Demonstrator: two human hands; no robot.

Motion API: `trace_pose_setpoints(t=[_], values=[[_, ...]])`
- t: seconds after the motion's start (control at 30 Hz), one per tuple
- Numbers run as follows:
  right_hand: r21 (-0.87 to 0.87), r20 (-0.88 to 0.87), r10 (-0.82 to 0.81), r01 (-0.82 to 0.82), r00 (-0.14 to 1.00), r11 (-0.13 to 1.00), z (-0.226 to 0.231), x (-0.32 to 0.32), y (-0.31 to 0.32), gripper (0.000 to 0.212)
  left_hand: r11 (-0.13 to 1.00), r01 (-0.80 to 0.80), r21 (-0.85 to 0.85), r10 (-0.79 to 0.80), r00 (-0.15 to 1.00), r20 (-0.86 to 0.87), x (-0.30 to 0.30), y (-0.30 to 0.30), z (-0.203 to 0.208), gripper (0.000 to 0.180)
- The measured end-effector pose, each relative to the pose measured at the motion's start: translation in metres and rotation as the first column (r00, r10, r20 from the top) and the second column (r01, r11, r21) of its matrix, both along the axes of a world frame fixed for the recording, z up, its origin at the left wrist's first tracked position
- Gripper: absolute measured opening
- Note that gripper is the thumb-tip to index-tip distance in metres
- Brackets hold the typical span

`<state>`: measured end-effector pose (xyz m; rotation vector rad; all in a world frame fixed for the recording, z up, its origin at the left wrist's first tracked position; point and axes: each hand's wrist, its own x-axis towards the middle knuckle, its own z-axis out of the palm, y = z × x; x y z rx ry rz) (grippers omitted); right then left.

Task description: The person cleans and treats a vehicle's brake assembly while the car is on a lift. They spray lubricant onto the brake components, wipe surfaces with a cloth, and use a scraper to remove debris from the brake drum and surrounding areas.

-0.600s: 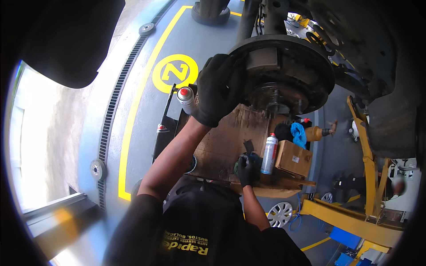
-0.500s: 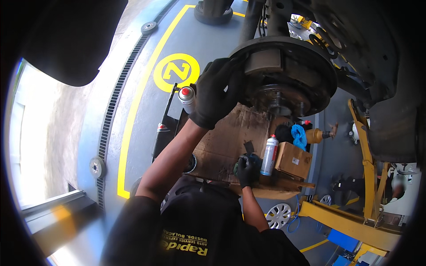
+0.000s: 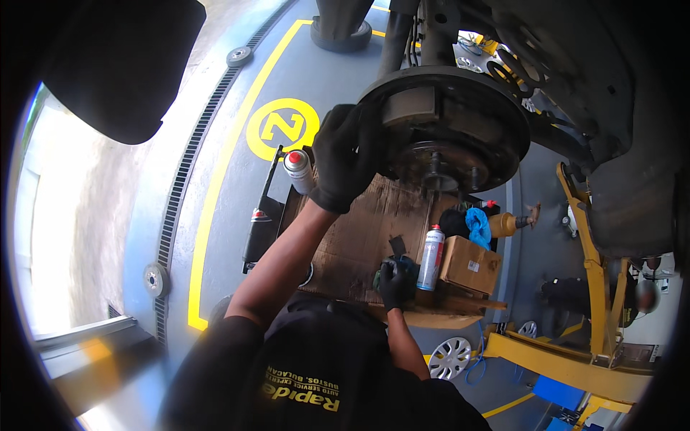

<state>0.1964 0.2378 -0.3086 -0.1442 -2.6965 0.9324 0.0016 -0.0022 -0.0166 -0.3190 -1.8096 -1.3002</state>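
Observation:
My left hand [image 3: 343, 161], in a black glove, is closed at the left edge of an uncovered drum brake [image 3: 460, 122]; some fingertips are hidden against its dark metal. Curved brake shoes [image 3: 410, 105] and the hub with its studs [image 3: 435, 172] show on the brake. Lower down, over brown cardboard [image 3: 359, 244], my gloved right hand [image 3: 395, 284] is closed. A small dark strip [image 3: 397, 246] shows just above its fingers, and something dark greenish lies beside them; what it holds is unclear. Right beside that hand stands a white spray can [image 3: 430, 258] with a red top.
A second spray can [image 3: 297, 171] stands by my left wrist. Right of the cardboard are a small carton [image 3: 470, 266], a blue glove or cloth [image 3: 478, 228] and an amber bottle [image 3: 503, 224]. A yellow lift arm [image 3: 596, 266] stands right; another person [image 3: 575, 296] is beyond.
The view has shifted slightly, so the brake sits a little lower and further left in the picture. Both hands keep about the same places and poses.

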Motion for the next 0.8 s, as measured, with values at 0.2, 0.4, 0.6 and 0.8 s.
trace_pose_setpoints(t=[0.2, 0.4, 0.6, 0.8], values=[[0.004, -0.009, -0.004, 0.004, 1.0, 1.0, -0.002, 0.005, 0.004, 0.019, 0.992, 0.067, 0.104, -0.08, 0.99, 0.119, 0.011, 0.005, -0.03, 0.025], [-0.005, 0.097, 0.011, -0.011, 0.995, 1.0, -0.013, 0.005, 0.006, 0.023, 0.895, -0.056, 0.442, -0.1, 0.942, 0.321, 0.051, 0.079, -0.109, 0.035], [0.221, 0.046, -0.062, 0.051, 0.997, 0.974, -0.009, 0.005, 0.007, 0.027, 0.957, -0.092, 0.274, -0.02, 0.924, 0.381, 0.059, 0.089, -0.111, 0.044], [0.15, -0.01, -0.028, 0.029, 1.0, 0.988, 0.005, 0.0, 0.005, 0.026, 0.973, -0.167, 0.159, 0.109, 0.94, 0.323, 0.051, 0.07, -0.1, 0.047]])
